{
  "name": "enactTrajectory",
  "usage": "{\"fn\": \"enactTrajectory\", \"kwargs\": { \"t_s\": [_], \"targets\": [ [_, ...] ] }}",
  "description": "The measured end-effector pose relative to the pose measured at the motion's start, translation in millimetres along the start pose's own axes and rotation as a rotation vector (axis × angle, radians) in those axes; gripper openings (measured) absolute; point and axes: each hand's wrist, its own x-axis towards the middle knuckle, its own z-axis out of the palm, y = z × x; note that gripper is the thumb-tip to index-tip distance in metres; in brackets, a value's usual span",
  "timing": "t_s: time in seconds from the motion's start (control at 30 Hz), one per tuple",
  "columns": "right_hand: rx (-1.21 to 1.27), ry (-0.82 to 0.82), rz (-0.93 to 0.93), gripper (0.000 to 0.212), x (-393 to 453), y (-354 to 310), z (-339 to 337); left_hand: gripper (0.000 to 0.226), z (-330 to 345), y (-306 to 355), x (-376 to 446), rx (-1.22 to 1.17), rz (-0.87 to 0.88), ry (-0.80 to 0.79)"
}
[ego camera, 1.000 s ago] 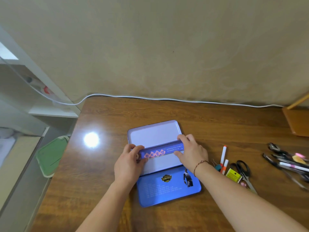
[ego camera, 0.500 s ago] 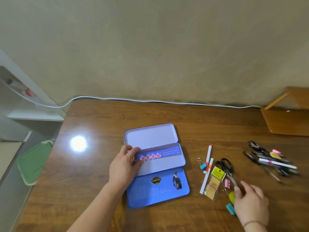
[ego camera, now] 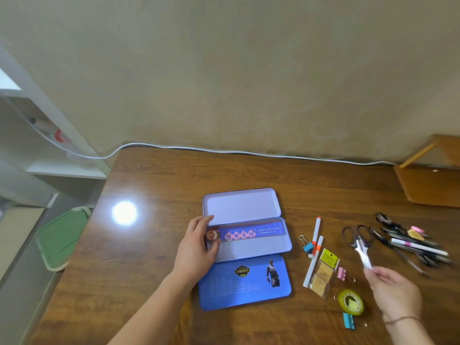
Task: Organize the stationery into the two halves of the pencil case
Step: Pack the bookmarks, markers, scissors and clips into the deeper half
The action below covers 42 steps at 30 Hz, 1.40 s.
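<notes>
The tin pencil case lies open on the wooden table, with an empty lilac half (ego camera: 241, 205) at the back, a lilac tray (ego camera: 249, 250) in the middle and a blue printed lid (ego camera: 245, 285) in front. A blue ruler (ego camera: 251, 234) lies along the tray. My left hand (ego camera: 196, 250) grips the ruler's left end at the tray's edge. To the right, my right hand (ego camera: 394, 292) pinches the blade tips of the black-handled scissors (ego camera: 358, 239), which are blurred and lifted off the table.
Between case and scissors lie two white markers (ego camera: 315, 241), a blue binder clip (ego camera: 308, 247), a sticky-note packet (ego camera: 323, 275), a pink clip (ego camera: 342, 273), a green tape roll (ego camera: 351, 302) and a teal clip (ego camera: 348, 321). Several pens (ego camera: 413, 245) are piled far right. A wooden stand (ego camera: 428, 188) sits behind them.
My right hand left the ruler, swung right past the small items and took the scissors by the blades. My left hand stayed on the ruler's end. The view shifted right.
</notes>
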Motion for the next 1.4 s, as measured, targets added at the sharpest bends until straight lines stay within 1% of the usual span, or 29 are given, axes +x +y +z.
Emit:
{"fn": "enactTrajectory", "kwargs": {
  "t_s": [0.03,0.07,0.1,0.17,0.23,0.3,0.37,0.43,0.57,0.63,0.73,0.8,0.83,0.87,0.93,0.97,1.0,1.07,1.13,1.2,1.27,1.33,1.4],
  "targets": [
    [0.061,0.031,-0.048,0.008,-4.9,-6.1,-0.1,0.052,-1.1,-1.5,-1.5,-0.047,-0.014,0.015],
    [0.084,0.027,-0.132,0.009,-11.6,-15.2,1.9,0.049,-1.8,-2.5,-3.2,-0.083,-0.023,0.026],
    [0.067,-0.023,-0.247,0.011,-20.0,-27.0,5.8,0.046,-2.0,-3.8,-4.6,-0.113,-0.025,0.038],
    [-0.016,-0.216,-0.495,0.014,-38.4,-53.9,24.8,0.045,-1.9,-4.6,-7.5,-0.165,-0.015,0.058],
    [-0.130,-0.399,-0.703,0.016,-54.8,-76.2,54.2,0.044,-2.4,-2.8,-9.9,-0.211,-0.018,0.077],
    [-0.298,-0.490,-0.908,0.017,-62.8,-89.3,87.3,0.047,-3.9,-0.8,-11.1,-0.253,-0.066,0.098],
    [-0.475,-0.558,-0.989,0.017,-66.2,-96.4,114.4,0.048,-5.6,1.4,-12.0,-0.276,-0.129,0.104],
    [-0.574,-0.594,-1.010,0.017,-69.6,-100.5,132.3,0.047,-6.4,2.9,-12.9,-0.269,-0.137,0.093],
    [-0.631,-0.584,-1.084,0.015,-76.9,-101.2,149.8,0.033,-5.8,2.9,-16.6,-0.176,-0.054,0.045],
    [-0.606,-0.551,-1.133,0.016,-81.5,-96.6,156.8,0.031,-3.1,-0.8,-18.5,-0.109,-0.024,0.033],
    [-0.482,-0.441,-1.197,0.011,-87.4,-82.5,158.9,0.027,1.2,-1.9,-18.9,-0.062,-0.020,0.036],
    [-0.341,-0.310,-1.238,0.010,-87.8,-72.1,148.1,0.027,2.3,-0.8,-18.4,-0.056,-0.020,0.040],
    [-0.278,-0.235,-1.201,0.011,-84.5,-67.4,138.8,0.028,1.9,-0.6,-17.8,-0.059,-0.010,0.035],
    [-0.229,-0.152,-1.118,0.012,-78.7,-63.9,127.5,0.030,1.3,0.1,-17.1,-0.059,0.006,0.023],
    [-0.207,-0.010,-0.846,0.011,-54.6,-58.3,105.2,0.039,0.8,0.0,-16.1,-0.029,0.038,-0.020],
    [-0.254,0.027,-0.701,0.008,-38.9,-56.1,96.6,0.046,1.5,-0.2,-16.3,0.001,0.047,-0.043],
    [-0.322,0.019,-0.568,0.004,-24.8,-55.6,90.0,0.055,3.0,-0.6,-16.9,0.033,0.053,-0.058],
    [-0.435,-0.088,-0.401,0.013,-6.0,-59.6,83.7,0.067,6.3,0.3,-18.3,0.087,0.060,-0.070],
    [-0.503,-0.157,-0.327,0.022,1.9,-66.7,82.1,0.071,10.0,2.1,-19.1,0.135,0.066,-0.066],
    [-0.548,-0.171,-0.298,0.023,7.3,-70.0,84.5,0.071,13.2,2.8,-18.9,0.171,0.066,-0.056],
    [-0.523,-0.186,-0.282,0.020,10.0,-71.5,86.7,0.070,14.3,3.3,-19.1,0.177,0.060,-0.053],
    [-0.397,-0.179,-0.309,0.018,10.4,-75.1,86.6,0.069,13.8,2.9,-19.4,0.170,0.066,-0.056],
    [-0.200,-0.113,-0.385,0.015,2.1,-84.1,82.6,0.070,12.3,3.0,-19.1,0.167,0.073,-0.062]
  ]
}}
